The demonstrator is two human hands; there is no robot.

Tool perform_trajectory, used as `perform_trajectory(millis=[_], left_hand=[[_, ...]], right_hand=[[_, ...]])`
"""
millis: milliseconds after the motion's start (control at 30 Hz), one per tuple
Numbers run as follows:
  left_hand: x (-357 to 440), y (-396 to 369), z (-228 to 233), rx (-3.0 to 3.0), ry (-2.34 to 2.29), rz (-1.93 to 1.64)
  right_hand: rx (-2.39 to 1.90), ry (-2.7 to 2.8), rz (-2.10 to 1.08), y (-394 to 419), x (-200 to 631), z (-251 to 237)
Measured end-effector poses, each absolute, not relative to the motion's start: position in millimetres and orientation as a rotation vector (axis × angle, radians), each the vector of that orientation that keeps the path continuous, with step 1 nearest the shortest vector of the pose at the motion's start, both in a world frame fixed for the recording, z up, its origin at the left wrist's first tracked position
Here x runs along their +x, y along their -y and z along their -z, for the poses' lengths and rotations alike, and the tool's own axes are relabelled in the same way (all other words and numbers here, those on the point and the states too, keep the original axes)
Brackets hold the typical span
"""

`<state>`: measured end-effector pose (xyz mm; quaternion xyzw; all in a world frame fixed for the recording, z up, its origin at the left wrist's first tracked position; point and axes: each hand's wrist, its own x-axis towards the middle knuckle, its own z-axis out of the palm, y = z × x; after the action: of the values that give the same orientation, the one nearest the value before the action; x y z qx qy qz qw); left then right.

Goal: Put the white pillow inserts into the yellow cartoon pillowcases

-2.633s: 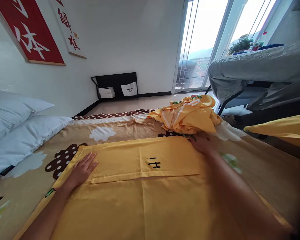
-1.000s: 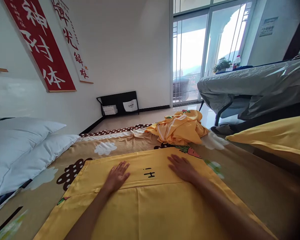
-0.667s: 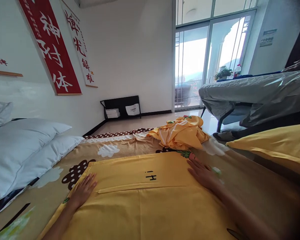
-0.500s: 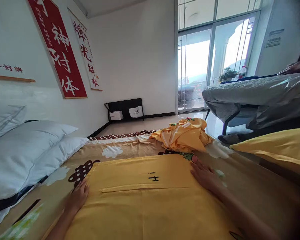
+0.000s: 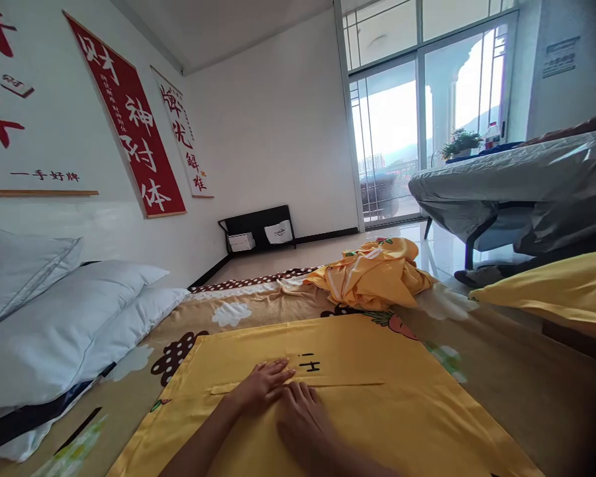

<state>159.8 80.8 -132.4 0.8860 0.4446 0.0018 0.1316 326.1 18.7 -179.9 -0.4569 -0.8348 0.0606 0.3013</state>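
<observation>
A yellow pillowcase (image 5: pixel 402 417) lies spread flat on the bed, printed with "Hi" and a carrot at its far right corner. A long slit runs across its middle. My left hand (image 5: pixel 263 385) rests on the cloth at the slit, palm down with fingers stretched out to the right. Close beside it, my right hand (image 5: pixel 302 412) lies on the fabric with its fingertips at the slit's edge, slightly blurred. Both hands touch the pillowcase, and neither visibly grips it.
White pillows (image 5: pixel 94 311) are piled on the left. A bunched yellow cloth (image 5: pixel 372 271) lies at the bed's far edge, on the patterned bedspread (image 5: pixel 273 305). At right are another yellow piece (image 5: pixel 556 285) and a table covered in plastic (image 5: pixel 506 172). A black rack (image 5: pixel 255 228) stands by the wall.
Both hands have left the pillowcase's side edges and come together at its middle, by the slit. The view has tilted slightly.
</observation>
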Motion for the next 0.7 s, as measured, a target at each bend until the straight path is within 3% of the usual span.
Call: perform_trajectory(millis=[233, 533, 700], left_hand=[[157, -93, 133, 2.596, -1.347, -0.136], [181, -122, 119, 2.566, -1.517, 0.103], [185, -132, 123, 2.512, -1.695, -0.034]], right_hand=[[-1.339, 2.23, -0.317, -33, 332, 176], [-1.29, 2.288, -0.415, -31, 330, 168], [-1.22, 2.454, -0.56, -32, 323, 165]])
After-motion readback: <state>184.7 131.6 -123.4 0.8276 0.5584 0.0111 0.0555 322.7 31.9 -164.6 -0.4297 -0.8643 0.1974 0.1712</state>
